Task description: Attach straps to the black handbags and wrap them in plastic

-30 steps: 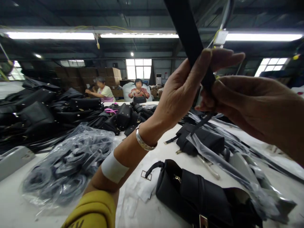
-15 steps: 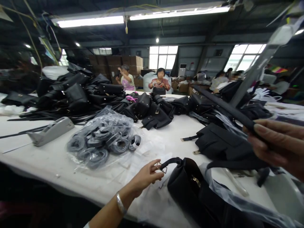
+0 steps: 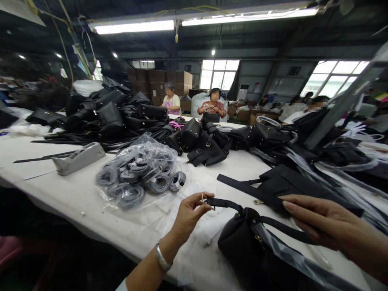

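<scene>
My left hand (image 3: 191,212) pinches a gold-coloured buckle (image 3: 209,201) on a short black strap (image 3: 226,203). That strap runs to a black bag (image 3: 239,242) lying at the table's near edge. Between the thumb and fingers of my right hand (image 3: 324,218) is a long black strap (image 3: 250,189), its free end pointing left, apart from the buckle. Clear plastic wrap (image 3: 281,246) covers part of a strap by the bag. Behind my right hand lies another black bag (image 3: 303,186) with a gold buckle (image 3: 257,201).
A clear plastic bag of rolled straps (image 3: 142,169) lies left of centre on the white table (image 3: 81,198). Beside it stands a grey tape dispenser (image 3: 80,158). Black bags (image 3: 112,117) are heaped along the far side. Co-workers (image 3: 214,107) sit beyond. A slanted grey post (image 3: 339,109) rises at right.
My right hand has moved left and lower, bringing the long strap's end down toward the buckle. My left hand still pinches the buckle, slightly higher. The view has shifted somewhat.
</scene>
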`<state>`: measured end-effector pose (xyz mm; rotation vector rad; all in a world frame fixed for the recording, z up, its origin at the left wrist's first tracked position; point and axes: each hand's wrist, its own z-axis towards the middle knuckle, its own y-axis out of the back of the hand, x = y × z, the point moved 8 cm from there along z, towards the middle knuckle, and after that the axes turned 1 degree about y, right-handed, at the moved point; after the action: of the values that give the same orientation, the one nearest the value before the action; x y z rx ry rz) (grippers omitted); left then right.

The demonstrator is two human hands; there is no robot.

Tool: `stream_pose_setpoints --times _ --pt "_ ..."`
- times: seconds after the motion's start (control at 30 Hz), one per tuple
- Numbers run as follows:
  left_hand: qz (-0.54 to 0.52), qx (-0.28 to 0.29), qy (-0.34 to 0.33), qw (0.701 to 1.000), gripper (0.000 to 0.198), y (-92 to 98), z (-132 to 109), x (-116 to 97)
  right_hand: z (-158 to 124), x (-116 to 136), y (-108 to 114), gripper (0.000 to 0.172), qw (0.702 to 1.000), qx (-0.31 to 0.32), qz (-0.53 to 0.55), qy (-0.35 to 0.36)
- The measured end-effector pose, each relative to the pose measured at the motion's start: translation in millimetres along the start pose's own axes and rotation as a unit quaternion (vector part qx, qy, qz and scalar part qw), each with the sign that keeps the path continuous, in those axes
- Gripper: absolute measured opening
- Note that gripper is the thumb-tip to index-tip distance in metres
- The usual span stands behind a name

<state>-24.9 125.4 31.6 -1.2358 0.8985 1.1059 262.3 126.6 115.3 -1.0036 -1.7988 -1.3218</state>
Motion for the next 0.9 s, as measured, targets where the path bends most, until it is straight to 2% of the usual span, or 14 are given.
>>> stream_pose_setpoints --times 0.13,0.23,0.37,0.5,0.6,0.77,0.83,0.9 --pt "-0.045 0.008 -0.035 0.998 0.038 -16.0 2.3 -19.4 1.4 4.4 -24.0 0.047 0.998 0.063 0.014 -0.006" --pt "-0.056 0.019 -0.044 0.997 0.041 -26.0 4.9 -24.4 3.5 6.3 -33.4 0.046 0.995 0.099 0.022 0.011" --pt "-0.095 0.022 -0.047 0.994 0.045 -34.1 10.8 -24.1 11.7 -7.6 -30.7 0.050 0.994 0.099 0.038 0.000" --pt "-0.136 0.026 -0.048 0.989 0.045 -41.0 16.9 -22.2 19.5 -25.1 -28.3 0.057 0.991 0.127 0.031 -0.006" --pt "-0.151 0.025 -0.044 0.987 0.044 -44.4 19.0 -21.2 17.3 -28.1 -26.9 0.056 0.990 0.140 0.032 -0.002" --pt "-0.149 0.056 -0.043 0.986 0.041 -59.4 19.0 -27.3 5.7 -4.1 -32.3 0.047 0.986 0.156 0.061 0.028" --pt "-0.144 0.066 -0.031 0.987 0.039 -70.9 18.6 -30.9 4.1 12.1 -37.4 0.046 0.983 0.162 0.070 0.052" --pt "-0.132 0.089 -0.022 0.987 0.036 -87.2 17.5 -36.3 4.7 30.6 -38.3 0.047 0.984 0.136 0.057 0.104"
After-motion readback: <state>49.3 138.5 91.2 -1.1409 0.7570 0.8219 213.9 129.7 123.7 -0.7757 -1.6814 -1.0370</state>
